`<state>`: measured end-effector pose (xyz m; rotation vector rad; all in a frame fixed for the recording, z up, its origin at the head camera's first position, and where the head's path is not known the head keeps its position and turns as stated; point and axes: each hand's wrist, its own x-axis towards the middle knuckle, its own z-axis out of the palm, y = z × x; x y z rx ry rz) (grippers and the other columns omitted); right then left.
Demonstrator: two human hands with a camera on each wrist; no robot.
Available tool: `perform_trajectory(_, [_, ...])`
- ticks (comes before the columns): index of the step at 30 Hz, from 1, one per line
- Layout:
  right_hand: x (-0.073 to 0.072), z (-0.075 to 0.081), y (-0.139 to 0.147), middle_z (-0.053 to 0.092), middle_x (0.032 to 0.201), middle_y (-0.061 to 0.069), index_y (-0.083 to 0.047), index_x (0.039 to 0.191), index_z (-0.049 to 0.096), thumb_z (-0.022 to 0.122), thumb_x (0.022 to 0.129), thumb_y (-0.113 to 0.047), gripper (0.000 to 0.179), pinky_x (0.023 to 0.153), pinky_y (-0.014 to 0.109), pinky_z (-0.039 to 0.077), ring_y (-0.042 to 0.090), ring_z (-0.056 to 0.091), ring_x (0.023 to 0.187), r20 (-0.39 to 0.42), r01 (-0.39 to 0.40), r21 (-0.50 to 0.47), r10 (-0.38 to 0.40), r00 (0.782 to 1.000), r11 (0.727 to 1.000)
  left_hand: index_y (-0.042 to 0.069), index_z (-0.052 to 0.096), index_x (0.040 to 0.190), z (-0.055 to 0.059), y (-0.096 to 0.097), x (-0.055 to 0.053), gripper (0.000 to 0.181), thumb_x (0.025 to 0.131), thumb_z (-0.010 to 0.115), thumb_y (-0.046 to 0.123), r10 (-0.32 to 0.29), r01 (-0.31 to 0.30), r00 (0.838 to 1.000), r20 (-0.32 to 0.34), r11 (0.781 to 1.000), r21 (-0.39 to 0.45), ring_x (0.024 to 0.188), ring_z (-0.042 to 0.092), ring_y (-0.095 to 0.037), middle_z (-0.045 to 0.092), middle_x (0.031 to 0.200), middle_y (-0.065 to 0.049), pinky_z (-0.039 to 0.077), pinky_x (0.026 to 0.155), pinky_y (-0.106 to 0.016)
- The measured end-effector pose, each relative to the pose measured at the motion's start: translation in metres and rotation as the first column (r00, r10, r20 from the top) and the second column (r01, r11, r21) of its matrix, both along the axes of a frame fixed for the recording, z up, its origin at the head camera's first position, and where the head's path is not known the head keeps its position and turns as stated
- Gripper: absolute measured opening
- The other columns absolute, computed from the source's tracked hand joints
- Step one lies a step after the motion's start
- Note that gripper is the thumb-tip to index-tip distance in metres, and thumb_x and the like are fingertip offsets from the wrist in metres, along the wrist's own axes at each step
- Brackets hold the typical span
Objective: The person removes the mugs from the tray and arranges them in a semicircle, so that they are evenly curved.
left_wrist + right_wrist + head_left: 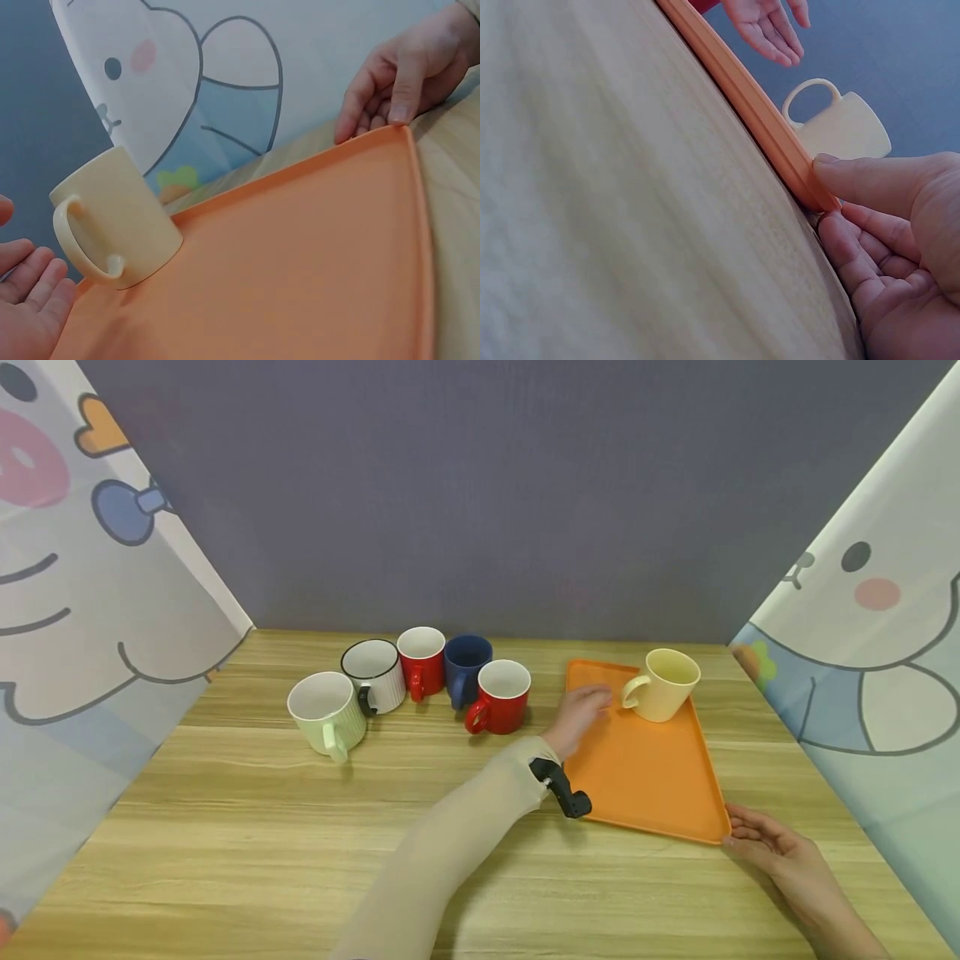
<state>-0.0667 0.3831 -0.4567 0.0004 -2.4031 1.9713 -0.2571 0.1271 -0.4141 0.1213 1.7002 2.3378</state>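
Observation:
An orange tray [647, 781] lies on the wooden table, and a pale yellow mug [666, 692] stands on its far right part with the handle toward the left. My left hand [579, 720] is over the tray's left edge. Its fingers are extended toward the mug handle [71, 240], apart from it and holding nothing. At the tray's near right corner my right hand [783, 864] pinches the rim. The right wrist view shows the thumb [870, 180] on top of the rim and the fingers [847, 244] at its outer side, low against the table.
Left of the tray stand a red mug [510, 697], a dark blue mug [468, 668], another red mug [422, 664], a white black-rimmed mug [378, 681] and a pale green mug [330, 714]. A grey wall [480, 502] closes the back; printed cloths flank both sides.

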Motion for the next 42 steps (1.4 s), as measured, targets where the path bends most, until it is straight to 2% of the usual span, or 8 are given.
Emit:
perform_trajectory(8, [0.001,0.0,0.001,0.067,0.104,-0.005,-0.021,0.125,0.066,0.06,0.093,0.01,0.045,0.076,0.016,0.052,0.005,0.062,0.093,0.0,-0.015,-0.014,0.015,1.0,1.0,-0.004,0.063,0.129,0.005,0.015,-0.016,0.036,0.099,0.055,0.014,0.001,-0.001,1.0,0.002,0.993,-0.115,0.117,0.061,-0.03,0.066,0.123,-0.013,0.049,0.1,-0.038])
perform_trajectory(13, [0.001,0.0,0.001,0.067,0.105,-0.005,-0.018,0.127,0.065,0.06,0.093,0.011,0.045,0.077,0.016,0.052,0.005,0.062,0.093,-0.015,-0.025,0.002,0.025,1.0,1.0,-0.002,0.063,0.129,0.008,0.021,-0.023,0.035,0.099,0.055,0.014,-0.005,0.006,1.0,0.005,0.989,-0.144,0.12,0.059,-0.026,0.065,0.128,-0.01,0.048,0.101,-0.036])
perform_trajectory(19, [0.0,0.001,0.0,0.067,0.106,-0.006,-0.016,0.128,0.065,0.06,0.093,0.011,0.044,0.078,0.015,0.052,0.005,0.063,0.094,-0.016,-0.032,0.008,0.032,0.999,0.999,0.003,0.073,0.116,0.013,0.026,-0.026,0.027,0.099,0.056,0.016,-0.027,0.016,0.999,-0.04,0.972,-0.236,0.108,0.062,-0.02,0.07,0.117,-0.005,0.049,0.094,-0.033])
perform_trajectory(24, [0.0,0.002,0.001,0.067,0.106,-0.006,-0.016,0.128,0.065,0.06,0.094,0.009,0.043,0.078,0.016,0.052,0.005,0.062,0.094,0.006,-0.02,0.013,0.02,1.0,1.0,0.005,0.076,0.11,0.015,0.031,-0.025,0.025,0.098,0.057,0.018,-0.051,0.026,0.996,-0.074,0.949,-0.313,0.09,0.06,-0.01,0.072,0.107,-0.002,0.047,0.078,-0.023])
perform_trajectory(28, [0.0,0.002,0.001,0.067,0.106,-0.006,-0.016,0.129,0.065,0.061,0.094,0.009,0.043,0.077,0.016,0.052,0.006,0.063,0.093,0.017,-0.013,0.011,0.013,1.0,1.0,0.004,0.077,0.105,0.014,0.034,-0.023,0.025,0.098,0.059,0.021,-0.063,0.038,0.996,-0.06,0.939,-0.342,0.077,0.055,-0.01,0.071,0.094,-0.003,0.043,0.067,-0.023])
perform_trajectory(34, [0.0,0.001,0.0,0.067,0.105,-0.006,-0.017,0.128,0.066,0.061,0.093,0.009,0.043,0.077,0.016,0.052,0.005,0.063,0.093,0.022,-0.006,0.007,0.005,1.0,1.0,0.005,0.077,0.104,0.011,0.037,-0.016,0.021,0.095,0.068,0.022,-0.079,0.067,0.997,-0.02,0.938,-0.339,0.081,0.063,-0.013,0.071,0.09,0.003,0.054,0.075,-0.031])
perform_trajectory(38, [0.0,0.0,0.0,0.068,0.104,-0.006,-0.018,0.127,0.066,0.062,0.093,0.008,0.043,0.076,0.016,0.052,0.005,0.063,0.092,0.028,0.001,0.004,-0.002,1.0,1.0,0.004,0.077,0.093,0.013,0.037,-0.01,0.021,0.094,0.071,0.024,-0.093,0.078,0.995,-0.022,0.918,-0.39,0.07,0.054,-0.009,0.067,0.08,0.003,0.047,0.063,-0.027])
perform_trajectory(42, [0.0,0.0,0.0,0.068,0.104,-0.006,-0.019,0.126,0.067,0.061,0.093,0.009,0.044,0.076,0.016,0.052,0.005,0.063,0.093,0.024,0.002,-0.011,-0.002,1.0,1.0,0.003,0.078,0.091,0.015,0.039,-0.007,0.02,0.094,0.071,0.022,-0.088,0.068,0.996,-0.029,0.909,-0.412,0.067,0.053,-0.006,0.07,0.078,0.001,0.047,0.061,-0.026])
